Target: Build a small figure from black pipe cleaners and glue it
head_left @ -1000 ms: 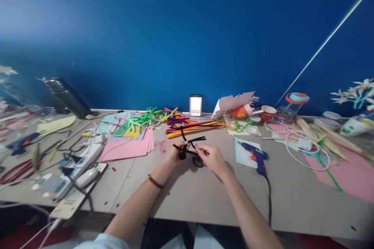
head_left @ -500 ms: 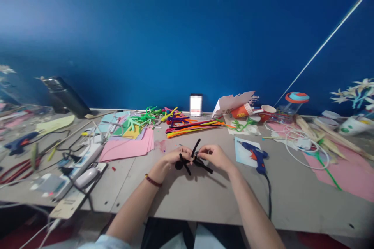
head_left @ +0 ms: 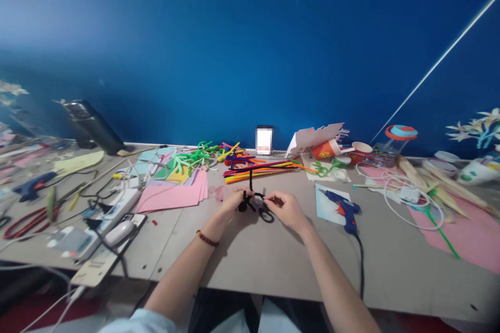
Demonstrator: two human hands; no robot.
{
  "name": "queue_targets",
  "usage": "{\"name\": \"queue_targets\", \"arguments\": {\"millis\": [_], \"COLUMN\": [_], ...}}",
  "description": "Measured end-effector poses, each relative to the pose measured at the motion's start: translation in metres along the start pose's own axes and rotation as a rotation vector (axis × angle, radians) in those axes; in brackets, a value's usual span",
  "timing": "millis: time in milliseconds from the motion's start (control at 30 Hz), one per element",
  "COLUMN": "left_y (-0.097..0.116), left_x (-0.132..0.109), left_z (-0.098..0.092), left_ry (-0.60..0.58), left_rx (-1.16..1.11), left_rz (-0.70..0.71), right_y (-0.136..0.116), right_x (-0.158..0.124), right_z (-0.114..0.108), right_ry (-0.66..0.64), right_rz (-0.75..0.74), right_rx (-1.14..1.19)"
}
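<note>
A figure of bent black pipe cleaners (head_left: 247, 202) is between my hands, just above the table. One strand sticks straight up from it, and a loop hangs at its lower right. My left hand (head_left: 233, 204) is closed around the left part of the figure; some of its fingers are hidden. My right hand (head_left: 288, 210) pinches the end of a black strand between thumb and forefinger. Beyond my hands lie several straight coloured pipe cleaners (head_left: 261, 170), with a heap of bent green ones (head_left: 195, 157) farther left.
To the right, a blue glue gun (head_left: 346, 210) rests on light blue paper, its cord running to the table's front edge. Pink paper sheets (head_left: 175, 195), a power strip (head_left: 111, 223) and a white mouse (head_left: 119, 232) occupy the left. A phone (head_left: 264, 140) leans on the blue partition (head_left: 234, 57).
My right hand has drawn a black strand out to the right. The figure has turned, so one strand now stands upright and a loop shows below. The left hand keeps hold.
</note>
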State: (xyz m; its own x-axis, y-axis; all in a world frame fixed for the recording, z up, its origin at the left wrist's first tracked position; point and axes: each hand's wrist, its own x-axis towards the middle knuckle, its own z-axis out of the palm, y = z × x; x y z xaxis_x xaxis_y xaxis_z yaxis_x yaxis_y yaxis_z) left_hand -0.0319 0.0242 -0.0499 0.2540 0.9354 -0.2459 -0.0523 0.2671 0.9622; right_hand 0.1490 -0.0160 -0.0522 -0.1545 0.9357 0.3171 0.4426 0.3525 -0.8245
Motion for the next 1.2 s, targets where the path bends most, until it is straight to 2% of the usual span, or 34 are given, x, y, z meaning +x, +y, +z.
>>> {"name": "queue_targets", "arguments": {"millis": [133, 233, 333, 433, 600, 733, 867, 1000, 1100, 1200], "left_y": [-0.002, -0.001, -0.002, -0.005, -0.010, -0.009, -0.006, -0.002, -0.001, -0.001], "left_x": [0.003, 0.006, 0.008, 0.007, 0.002, -0.001, -0.003, -0.003, -0.003, -0.003], "left_z": [0.003, 0.006, 0.006, 0.006, 0.008, 0.007, 0.001, -0.006, -0.007, -0.004], "left_ry": [0.106, 0.111, 0.030, -0.100, -0.317, -0.388, -0.455, -0.533, -0.592, -0.616], "left_rx": [-0.151, -0.269, -0.382, -0.417, -0.329, -0.274, -0.217, -0.065, 0.051, 0.114], "left_rz": [-0.050, -0.099, -0.108, -0.087, -0.093, -0.075, -0.076, -0.082, -0.126, -0.153], "right_y": [0.003, 0.003, 0.004, 0.007, 0.008, 0.006, 0.003, 0.005, 0.007, 0.006], "right_x": [0.000, 0.000, 0.000, 0.001, 0.005, 0.007, 0.006, 0.004, 0.004, 0.004], "right_z": [0.001, 0.002, 0.003, 0.002, -0.006, -0.014, -0.022, -0.027, -0.028, -0.024], "right_ry": [0.003, 0.006, 0.028, 0.025, -0.070, -0.100, -0.179, -0.256, -0.313, -0.308], "right_rz": [0.022, 0.075, 0.111, 0.145, 0.146, 0.130, 0.260, 0.368, 0.413, 0.400], "right_rx": [-0.047, 0.003, -0.010, -0.069, -0.117, 0.041, 0.202, 0.366, 0.400, 0.383]}}
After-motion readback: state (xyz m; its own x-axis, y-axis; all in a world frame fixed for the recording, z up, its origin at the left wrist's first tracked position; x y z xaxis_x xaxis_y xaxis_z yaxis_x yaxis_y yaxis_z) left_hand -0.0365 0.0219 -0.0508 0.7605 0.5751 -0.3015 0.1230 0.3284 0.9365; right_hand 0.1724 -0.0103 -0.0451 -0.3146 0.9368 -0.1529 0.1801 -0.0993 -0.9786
